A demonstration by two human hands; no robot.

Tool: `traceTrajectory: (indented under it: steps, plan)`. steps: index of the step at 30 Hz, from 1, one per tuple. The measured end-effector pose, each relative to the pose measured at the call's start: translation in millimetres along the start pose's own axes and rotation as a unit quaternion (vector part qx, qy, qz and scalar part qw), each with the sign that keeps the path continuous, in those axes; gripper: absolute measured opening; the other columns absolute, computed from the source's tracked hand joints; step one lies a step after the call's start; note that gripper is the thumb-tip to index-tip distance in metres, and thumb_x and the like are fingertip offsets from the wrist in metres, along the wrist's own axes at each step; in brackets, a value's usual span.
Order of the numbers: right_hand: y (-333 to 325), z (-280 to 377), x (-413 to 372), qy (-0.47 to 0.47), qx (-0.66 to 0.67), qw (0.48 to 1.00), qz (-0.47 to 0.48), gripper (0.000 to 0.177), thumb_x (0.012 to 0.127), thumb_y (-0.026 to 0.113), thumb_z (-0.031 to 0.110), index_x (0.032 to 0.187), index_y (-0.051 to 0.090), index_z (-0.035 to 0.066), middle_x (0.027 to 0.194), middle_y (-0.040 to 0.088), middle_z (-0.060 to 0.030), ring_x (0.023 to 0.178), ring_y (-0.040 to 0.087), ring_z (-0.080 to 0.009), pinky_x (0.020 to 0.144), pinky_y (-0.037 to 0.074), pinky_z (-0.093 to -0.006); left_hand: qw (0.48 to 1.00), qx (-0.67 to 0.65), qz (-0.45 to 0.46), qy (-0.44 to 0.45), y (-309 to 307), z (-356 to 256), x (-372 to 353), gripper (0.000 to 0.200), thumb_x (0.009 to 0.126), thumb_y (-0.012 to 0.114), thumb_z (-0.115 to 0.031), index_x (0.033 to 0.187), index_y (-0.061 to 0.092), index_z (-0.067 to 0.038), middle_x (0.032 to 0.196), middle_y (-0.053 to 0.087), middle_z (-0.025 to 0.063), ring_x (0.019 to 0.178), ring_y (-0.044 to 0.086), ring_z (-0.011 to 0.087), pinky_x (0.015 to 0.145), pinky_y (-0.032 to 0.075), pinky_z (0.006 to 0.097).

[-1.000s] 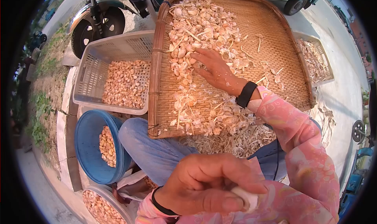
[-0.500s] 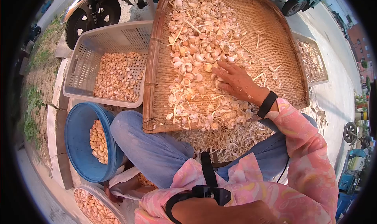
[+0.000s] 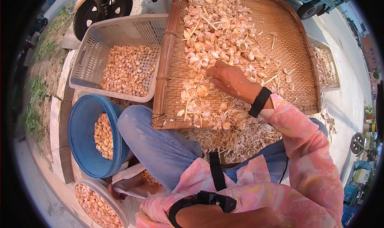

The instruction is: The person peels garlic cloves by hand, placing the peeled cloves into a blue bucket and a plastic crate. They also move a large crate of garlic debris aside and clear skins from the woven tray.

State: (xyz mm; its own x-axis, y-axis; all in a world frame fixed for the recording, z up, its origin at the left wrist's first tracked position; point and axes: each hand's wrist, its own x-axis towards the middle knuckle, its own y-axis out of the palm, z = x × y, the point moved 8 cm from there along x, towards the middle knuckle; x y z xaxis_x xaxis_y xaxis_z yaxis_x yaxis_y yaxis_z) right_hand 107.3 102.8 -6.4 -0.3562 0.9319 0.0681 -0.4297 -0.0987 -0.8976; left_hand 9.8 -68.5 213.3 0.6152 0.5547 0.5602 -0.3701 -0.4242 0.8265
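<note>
My right hand [image 3: 228, 78], with a black band at the wrist, is over loose garlic cloves and skins [image 3: 220, 32] on a woven bamboo tray [image 3: 165, 64]. Its fingers are curled down and pressed together at the edge of the pile, and what they hold is hidden. Below them lies a looser patch of cloves and papery skins [image 3: 200, 92]. Across the bottom edge of the view runs bare skin of my left arm or hand [image 3: 228, 217] beside a black strap; no fingers can be made out there.
Left of the tray stands a plastic crate [image 3: 94, 32] of cloves. Below it are a blue bucket [image 3: 82, 136] and a round tub [image 3: 120, 208], both holding cloves. Skins and stalks [image 3: 240, 138] lie under the tray. Another crate [image 3: 336, 84] stands right, with vehicle wheels [image 3: 310, 10] behind.
The view has shifted, so the tray and crates sit further right and higher. My right hand has drawn its fingers together, from more spread to curled, towards the tray's left side.
</note>
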Motion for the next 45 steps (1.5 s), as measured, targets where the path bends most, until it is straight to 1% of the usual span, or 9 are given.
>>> traceTrajectory:
  steps: [4, 8, 11, 13, 19, 24, 30, 35, 45]
  plan:
    - [4.5, 5.4, 2.2, 0.019, -0.002, 1.0, 0.018, 0.023, 0.08, 0.057, 0.011, 0.102, 0.054, 0.006, 0.088, 0.049, -0.0144, 0.077, 0.057, -0.033, 0.065, 0.046, -0.0416, 0.999, -0.002, 0.0, -0.04, -2.0, -7.4, -5.4, 0.018, 0.086, 0.057, -0.008, 0.094, 0.055, 0.008, 0.091, 0.061, 0.0169, 0.076, 0.062, 0.0255, 0.063, 0.049, 0.0291]
    - [10.3, 8.6, -6.5, -0.008, -0.06, 0.997, 0.038, 0.018, 0.081, 0.057, 0.012, 0.098, 0.054, 0.007, 0.085, 0.051, -0.012, 0.077, 0.056, -0.0312, 0.063, 0.046, -0.0401, 0.93, 0.332, -0.151, 0.052, -34.3, -89.8, -4.6, 0.023, 0.087, 0.055, -0.006, 0.104, 0.049, 0.007, 0.085, 0.056, 0.0177, 0.066, 0.053, 0.0129, 0.054, 0.038, 0.02]
    - [13.4, 18.3, -14.7, -0.034, -0.065, 0.996, 0.046, 0.016, 0.081, 0.055, 0.013, 0.096, 0.053, 0.006, 0.084, 0.052, -0.0115, 0.079, 0.056, -0.031, 0.063, 0.046, -0.0398, 0.526, 0.754, -0.381, 0.094, -78.9, -198.5, -19.0, 0.032, 0.089, 0.052, -0.017, 0.114, 0.051, 0.004, 0.101, 0.056, 0.0124, 0.081, 0.052, 0.008, 0.065, 0.04, 0.0179]
    - [18.6, 20.6, -20.7, -0.054, -0.087, 0.995, 0.018, 0.018, 0.078, 0.055, 0.009, 0.095, 0.052, 0.005, 0.087, 0.052, -0.012, 0.081, 0.056, -0.0311, 0.065, 0.047, -0.0404, 0.344, 0.859, -0.368, 0.092, -109.1, -234.4, -35.7, 0.032, 0.086, 0.057, -0.017, 0.112, 0.055, 0.002, 0.093, 0.057, 0.0091, 0.084, 0.056, 0.0148, 0.066, 0.046, 0.0249]
    - [-7.9, 30.2, -35.8, -0.01, -0.004, 1.0, -0.003, 0.045, 0.068, 0.06, 0.001, 0.11, 0.046, 0.001, 0.092, 0.05, -0.014, 0.087, 0.055, -0.0321, 0.067, 0.048, -0.0393, 0.472, 0.788, -0.345, -0.193, -199.7, -119.9, -39.1, 0.038, 0.082, 0.061, -0.015, 0.111, 0.05, 0.005, 0.097, 0.058, 0.0202, 0.085, 0.061, 0.027, 0.069, 0.049, 0.0313]
    - [-34.2, 45.2, -64.9, -0.042, -0.063, 0.997, -0.003, 0.062, 0.063, 0.063, -0.001, 0.119, 0.037, -0.003, 0.095, 0.049, -0.0144, 0.088, 0.054, -0.032, 0.069, 0.048, -0.0391, 0.584, 0.726, -0.305, -0.196, -257.5, -49.6, -42.5, 0.035, 0.077, 0.061, -0.012, 0.104, 0.049, 0.006, 0.086, 0.059, 0.0234, 0.076, 0.061, 0.0334, 0.067, 0.047, 0.0388]
    - [-41.1, 33.0, -89.6, -0.021, 0.013, 0.997, -0.071, 0.049, 0.069, 0.062, 0.003, 0.114, 0.042, 0.0, 0.09, 0.05, -0.0146, 0.084, 0.054, -0.0321, 0.067, 0.047, -0.0376, 0.425, 0.847, -0.23, -0.224, -244.8, -36.5, -36.2, 0.023, 0.084, 0.054, -0.011, 0.102, 0.051, 0.004, 0.078, 0.061, 0.0168, 0.071, 0.06, 0.0258, 0.058, 0.046, 0.0344]
    - [-45.2, 18.9, -96.0, 0.01, 0.005, 0.997, -0.071, 0.02, 0.078, 0.06, 0.016, 0.091, 0.051, 0.004, 0.083, 0.051, -0.0109, 0.081, 0.055, -0.0283, 0.061, 0.048, -0.0371, 0.748, 0.427, -0.469, -0.198, -257.7, -32.9, -55.5, 0.011, 0.092, 0.045, -0.013, 0.09, 0.052, -0.005, 0.068, 0.05, -0.0001, 0.052, 0.038, 0.0045, 0.047, 0.03, 0.0169]
    - [-67.1, 23.8, -99.0, -0.015, 0.033, 0.986, -0.161, 0.013, 0.079, 0.052, 0.015, 0.074, 0.046, 0.005, 0.06, 0.051, -0.0123, 0.056, 0.056, -0.0302, 0.049, 0.043, -0.039, 0.863, 0.219, -0.435, -0.138, -240.6, -9.8, -51.5, 0.013, 0.092, 0.05, -0.016, 0.095, 0.052, -0.003, 0.067, 0.047, 0.0001, 0.051, 0.035, 0.0026, 0.044, 0.028, 0.0153]
